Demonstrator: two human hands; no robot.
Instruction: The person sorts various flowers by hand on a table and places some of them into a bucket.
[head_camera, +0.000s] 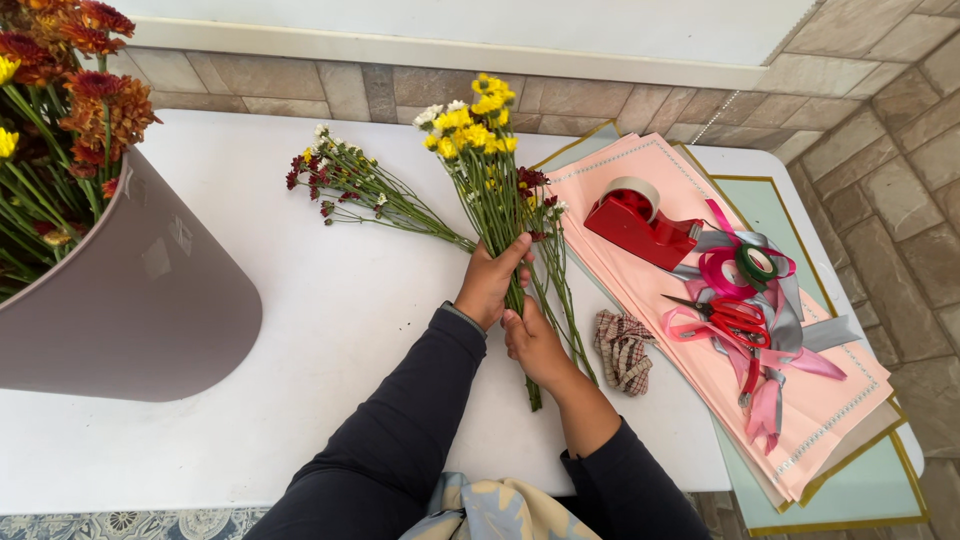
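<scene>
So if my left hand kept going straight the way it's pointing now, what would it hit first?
Your left hand is wrapped round the bunch of yellow flowers and points up and away. Straight on, it would likely meet the blooms of that bunch first, then the tiled wall; depth is hard to judge.

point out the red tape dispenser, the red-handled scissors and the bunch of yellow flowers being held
red tape dispenser (640, 230), head view, on its red body
red-handled scissors (738, 318), head view, on the handle loops
bunch of yellow flowers (478, 125), head view, on the yellow blooms
</scene>
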